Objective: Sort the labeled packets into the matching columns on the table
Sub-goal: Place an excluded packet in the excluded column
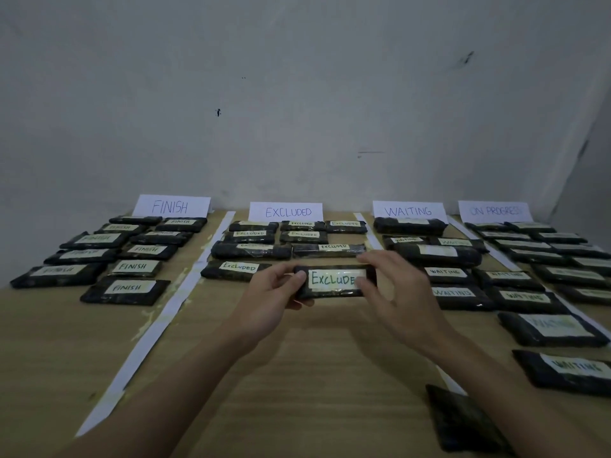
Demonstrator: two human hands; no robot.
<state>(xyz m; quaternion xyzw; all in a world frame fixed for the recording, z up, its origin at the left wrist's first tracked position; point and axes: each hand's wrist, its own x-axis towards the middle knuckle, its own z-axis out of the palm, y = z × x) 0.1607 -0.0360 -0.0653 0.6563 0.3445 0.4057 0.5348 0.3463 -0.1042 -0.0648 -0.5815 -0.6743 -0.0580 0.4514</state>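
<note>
"EXCLUDED" on held packet [334,281]

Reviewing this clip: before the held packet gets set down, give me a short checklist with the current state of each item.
1. Label on the held packet readable: ok, it reads EXCLUDED.
2. Matches the column under it: ok, it is in line with the EXCLUDED sign.
3. Grip: ok, left hand and right hand hold its two ends.
4. Free spot: ok, bare table to the right of the nearest Excluded packet.
5. Clear of the white divider strip: ok.
6. Face-down packet near the right forearm, label: cannot tell.
</note>
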